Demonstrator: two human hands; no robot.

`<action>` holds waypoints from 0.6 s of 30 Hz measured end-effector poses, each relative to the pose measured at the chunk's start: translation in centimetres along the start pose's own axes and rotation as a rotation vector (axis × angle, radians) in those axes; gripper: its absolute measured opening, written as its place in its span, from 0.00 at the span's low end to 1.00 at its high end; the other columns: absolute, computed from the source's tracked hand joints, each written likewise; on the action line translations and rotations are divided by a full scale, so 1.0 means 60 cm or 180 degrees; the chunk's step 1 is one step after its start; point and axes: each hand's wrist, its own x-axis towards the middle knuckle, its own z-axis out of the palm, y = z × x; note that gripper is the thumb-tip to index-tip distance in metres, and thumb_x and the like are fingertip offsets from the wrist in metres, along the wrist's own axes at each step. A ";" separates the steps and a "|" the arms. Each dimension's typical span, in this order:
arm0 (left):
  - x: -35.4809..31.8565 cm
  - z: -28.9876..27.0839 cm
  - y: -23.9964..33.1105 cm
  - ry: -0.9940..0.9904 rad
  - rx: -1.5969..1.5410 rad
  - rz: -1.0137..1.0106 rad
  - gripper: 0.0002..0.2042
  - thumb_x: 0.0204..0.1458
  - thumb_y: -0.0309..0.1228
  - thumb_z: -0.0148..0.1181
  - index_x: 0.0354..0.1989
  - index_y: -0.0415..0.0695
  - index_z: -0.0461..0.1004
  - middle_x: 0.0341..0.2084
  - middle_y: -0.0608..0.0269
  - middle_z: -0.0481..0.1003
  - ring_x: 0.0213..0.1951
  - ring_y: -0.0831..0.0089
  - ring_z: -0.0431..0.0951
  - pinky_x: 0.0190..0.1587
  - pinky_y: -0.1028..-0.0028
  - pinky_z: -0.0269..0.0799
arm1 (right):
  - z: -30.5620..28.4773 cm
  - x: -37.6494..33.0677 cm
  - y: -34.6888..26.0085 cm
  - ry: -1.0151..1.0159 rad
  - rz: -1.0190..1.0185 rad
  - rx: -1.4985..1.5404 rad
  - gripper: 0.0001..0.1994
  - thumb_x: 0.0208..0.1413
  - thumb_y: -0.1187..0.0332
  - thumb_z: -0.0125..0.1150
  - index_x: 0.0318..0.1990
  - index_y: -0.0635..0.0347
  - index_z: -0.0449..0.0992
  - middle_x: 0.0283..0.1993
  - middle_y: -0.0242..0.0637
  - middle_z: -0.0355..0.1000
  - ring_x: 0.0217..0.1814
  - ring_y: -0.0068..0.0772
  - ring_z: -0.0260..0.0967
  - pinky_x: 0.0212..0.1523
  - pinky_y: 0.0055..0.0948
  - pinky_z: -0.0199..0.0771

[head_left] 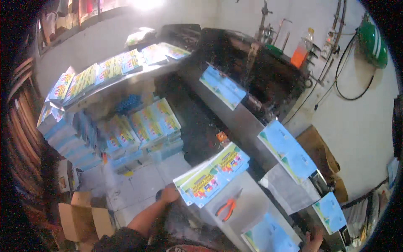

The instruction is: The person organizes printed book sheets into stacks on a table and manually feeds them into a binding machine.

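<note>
My left hand point(170, 194) reaches to the left end of a stack of printed booklets point(214, 174) with colourful covers. Its fingers are partly hidden at the stack's edge, so their grip is unclear. Orange-handled pliers point(228, 208) lie on the pale worktop beside that stack. At the lower right, my right hand point(314, 241) is beside light blue booklets point(270, 234) on the same worktop; its fingers are too blurred to read. Along the machine's long rail sit more blue booklets point(289, 150), another blue booklet point(330, 212) and a grey cloth or sheet point(289, 189).
Booklet piles point(153, 122) stand on the tiled floor point(138, 187) below a table point(113, 77) covered with more booklets. An open cardboard box point(86, 218) is at the lower left. A dark machine point(273, 71) holds a bottle of orange liquid point(301, 52) at the back.
</note>
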 end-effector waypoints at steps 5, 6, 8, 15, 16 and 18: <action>0.000 -0.078 -0.160 0.1791 -0.1639 -0.1231 0.14 0.55 0.38 0.55 0.40 0.40 0.75 0.30 0.58 0.77 0.35 0.66 0.77 0.40 0.70 0.71 | 0.010 0.033 -0.091 -0.0475 0.0211 0.0181 0.20 0.56 0.65 0.57 0.54 0.67 0.70 0.48 0.54 0.72 0.52 0.48 0.69 0.52 0.38 0.67; 0.028 -0.127 -0.103 0.1868 -0.2160 -0.1345 0.13 0.55 0.38 0.55 0.38 0.41 0.75 0.28 0.61 0.75 0.32 0.70 0.74 0.37 0.71 0.69 | 0.023 0.040 -0.097 -0.0421 0.0320 0.0446 0.20 0.56 0.65 0.56 0.53 0.68 0.71 0.49 0.51 0.72 0.52 0.47 0.69 0.53 0.37 0.67; 0.050 -0.302 0.003 0.2085 -0.3062 -0.1403 0.12 0.55 0.38 0.55 0.35 0.41 0.74 0.24 0.66 0.72 0.27 0.76 0.69 0.31 0.74 0.65 | 0.024 0.084 -0.182 -0.0705 0.0202 0.0264 0.19 0.56 0.65 0.56 0.52 0.68 0.71 0.49 0.49 0.73 0.52 0.46 0.69 0.54 0.37 0.67; 0.049 -0.811 0.321 0.1218 -0.4300 0.1328 0.15 0.52 0.41 0.59 0.36 0.39 0.74 0.26 0.64 0.73 0.27 0.73 0.70 0.30 0.72 0.64 | 0.013 0.214 -0.515 -0.1480 -0.0431 0.0449 0.20 0.50 0.67 0.63 0.51 0.61 0.71 0.51 0.49 0.71 0.53 0.52 0.69 0.54 0.43 0.67; 0.056 -0.872 0.357 0.0843 -0.4092 0.2145 0.16 0.52 0.42 0.59 0.36 0.39 0.74 0.24 0.62 0.72 0.26 0.70 0.70 0.30 0.70 0.64 | 0.001 0.216 -0.550 -0.1376 -0.0630 0.0572 0.20 0.50 0.66 0.63 0.50 0.59 0.72 0.50 0.48 0.71 0.51 0.51 0.70 0.52 0.42 0.68; 0.114 -0.989 0.435 -0.0505 -0.3742 0.3678 0.18 0.53 0.45 0.58 0.35 0.39 0.74 0.21 0.60 0.72 0.23 0.67 0.70 0.29 0.67 0.64 | -0.030 0.202 -0.599 -0.1160 -0.0388 0.0446 0.19 0.50 0.65 0.63 0.50 0.59 0.72 0.50 0.48 0.72 0.51 0.52 0.70 0.51 0.41 0.69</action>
